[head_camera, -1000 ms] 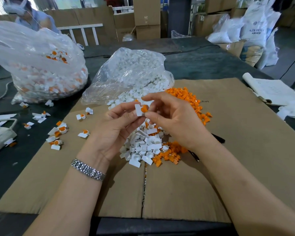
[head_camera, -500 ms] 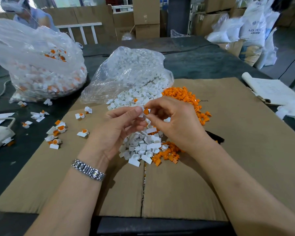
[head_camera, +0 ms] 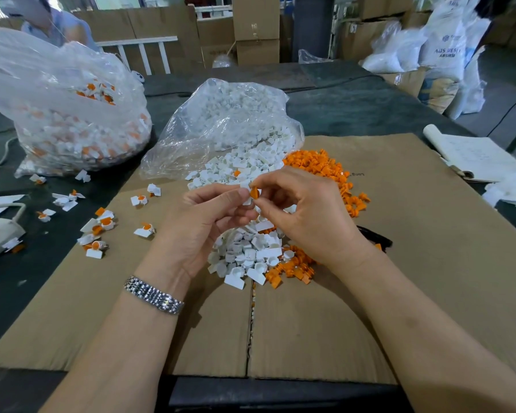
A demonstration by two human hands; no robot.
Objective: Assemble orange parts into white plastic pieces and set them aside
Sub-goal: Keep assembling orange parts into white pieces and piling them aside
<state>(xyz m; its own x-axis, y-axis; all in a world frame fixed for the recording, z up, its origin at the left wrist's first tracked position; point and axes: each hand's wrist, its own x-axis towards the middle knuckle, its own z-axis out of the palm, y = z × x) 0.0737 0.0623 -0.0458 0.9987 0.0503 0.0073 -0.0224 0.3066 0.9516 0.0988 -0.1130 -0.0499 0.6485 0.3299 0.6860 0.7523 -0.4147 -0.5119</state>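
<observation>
Orange part [head_camera: 254, 192] pinched by right hand [head_camera: 303, 214], left hand [head_camera: 204, 222] pinching white piece [head_camera: 246, 201]; line up squarely, press straight till seated.

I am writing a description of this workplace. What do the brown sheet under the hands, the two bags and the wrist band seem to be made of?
Brown sheet: looks like corrugated cardboard, matte, with a flap seam down the middle. Bag of white pieces and bag of finished parts: thin clear plastic film, glossy and wrinkled, contents showing through. Wrist band: probably polished metal, with shiny silver links.
</observation>
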